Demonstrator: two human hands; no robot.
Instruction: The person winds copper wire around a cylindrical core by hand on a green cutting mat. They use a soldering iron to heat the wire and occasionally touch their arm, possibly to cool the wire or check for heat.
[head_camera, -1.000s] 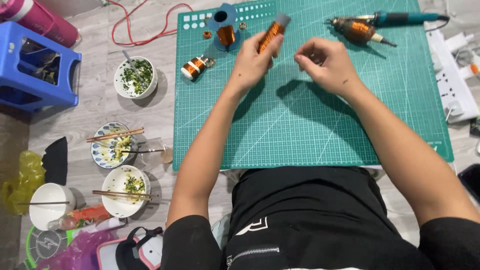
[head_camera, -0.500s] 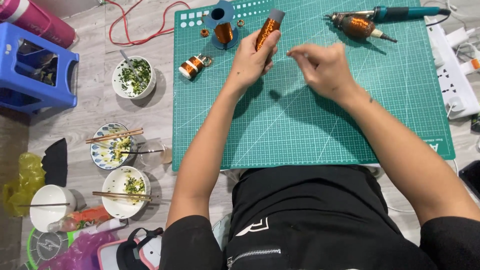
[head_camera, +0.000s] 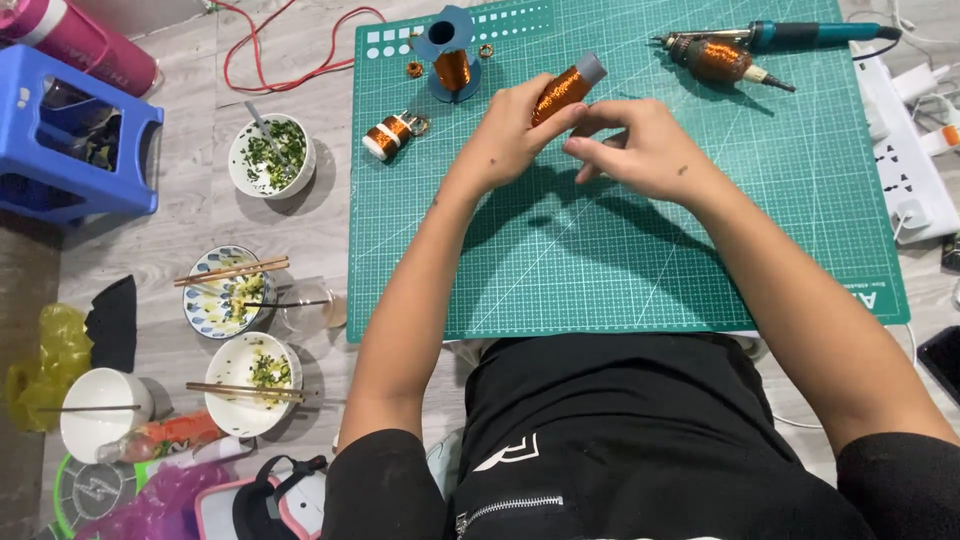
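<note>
My left hand (head_camera: 510, 140) grips a slim coil of copper wire (head_camera: 562, 90) with a grey end cap, held tilted above the green cutting mat (head_camera: 600, 260). My right hand (head_camera: 640, 150) is right beside it, fingertips pinched together just below the coil; whether they hold a strand of wire is too fine to tell. A blue spool of copper wire (head_camera: 452, 62) stands at the mat's far edge. A small copper bobbin (head_camera: 388, 135) lies at the mat's left edge.
A teal-handled tool with a copper-wound tip (head_camera: 740, 52) lies at the mat's far right, next to a white power strip (head_camera: 905, 140). Bowls with food and chopsticks (head_camera: 232, 290) sit on the floor to the left, beside a blue plastic stool (head_camera: 70, 140) and a red cable (head_camera: 290, 50).
My right hand has moved left and now meets the left hand under the coil. The left hand with the coil has dropped a little toward me.
</note>
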